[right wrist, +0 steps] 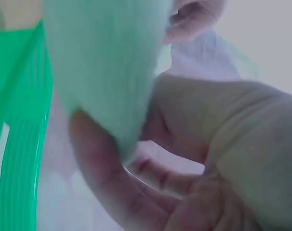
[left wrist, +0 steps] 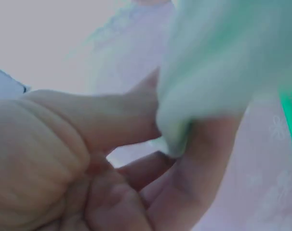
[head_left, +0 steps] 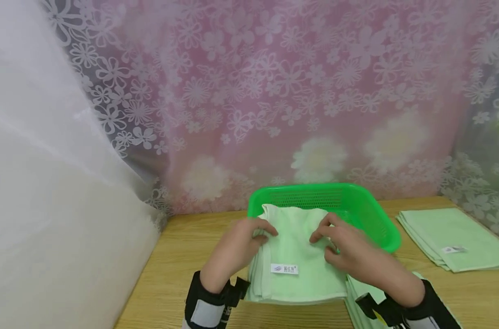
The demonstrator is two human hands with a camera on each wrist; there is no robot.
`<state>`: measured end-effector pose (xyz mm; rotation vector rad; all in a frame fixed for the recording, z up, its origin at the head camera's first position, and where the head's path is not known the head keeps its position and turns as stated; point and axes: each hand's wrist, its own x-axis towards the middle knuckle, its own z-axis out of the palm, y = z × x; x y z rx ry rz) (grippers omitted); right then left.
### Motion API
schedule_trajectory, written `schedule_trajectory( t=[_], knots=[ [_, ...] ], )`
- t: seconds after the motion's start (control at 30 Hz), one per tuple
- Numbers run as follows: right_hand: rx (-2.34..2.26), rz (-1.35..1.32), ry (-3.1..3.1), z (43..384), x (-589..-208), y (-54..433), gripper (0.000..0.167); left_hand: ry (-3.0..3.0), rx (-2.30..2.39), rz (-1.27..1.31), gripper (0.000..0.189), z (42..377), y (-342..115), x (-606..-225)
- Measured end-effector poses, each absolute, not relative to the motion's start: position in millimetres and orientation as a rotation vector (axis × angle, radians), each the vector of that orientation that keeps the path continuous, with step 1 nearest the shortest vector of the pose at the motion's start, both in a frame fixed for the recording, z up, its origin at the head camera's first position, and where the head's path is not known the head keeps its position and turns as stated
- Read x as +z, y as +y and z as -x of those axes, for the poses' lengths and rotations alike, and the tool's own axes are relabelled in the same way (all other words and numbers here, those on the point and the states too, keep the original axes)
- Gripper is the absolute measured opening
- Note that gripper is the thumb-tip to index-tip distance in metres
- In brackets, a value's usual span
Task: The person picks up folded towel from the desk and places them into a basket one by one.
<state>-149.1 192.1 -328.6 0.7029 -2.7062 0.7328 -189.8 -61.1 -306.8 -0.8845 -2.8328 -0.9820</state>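
A folded light green towel [head_left: 296,246] with a small white label is held up between both hands, overlapping the front of a green plastic basket [head_left: 387,224] in the head view. My left hand [head_left: 243,240] pinches its left side; the left wrist view has the towel [left wrist: 218,57] between thumb and fingers. At the other side, my right hand [head_left: 348,244] grips the cloth, and in the right wrist view the thumb and fingers close round the towel's edge [right wrist: 105,62]. Below the right forearm lies another light green towel [head_left: 358,297], partly hidden.
One more folded green towel [head_left: 477,237] with a label lies at the right of the wooden table [head_left: 163,269]. Behind the basket hangs a flowered pink curtain [head_left: 249,100]. White sheeting [head_left: 60,183] slopes down along the left side.
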Motion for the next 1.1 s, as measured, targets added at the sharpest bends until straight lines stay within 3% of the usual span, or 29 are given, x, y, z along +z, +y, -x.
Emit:
schedule_trajectory(
  t=[0.33,0.7,1.1],
  knots=[
    [0.856,-0.431,-2.653,188.0,-318.8,217.7,0.036,-2.608,-1.513,0.663,0.036,237.0,-21.9,-326.2],
    [0.849,-0.325,-2.62,209.6,-324.8,233.9,0.039,-2.726,-1.507,0.739,0.072,260.6,-4.5,-340.0],
    [0.888,-0.317,-2.683,223.6,-334.9,244.8,0.039,-2.88,-1.355,0.762,0.07,271.7,4.5,-346.3]
  ],
)
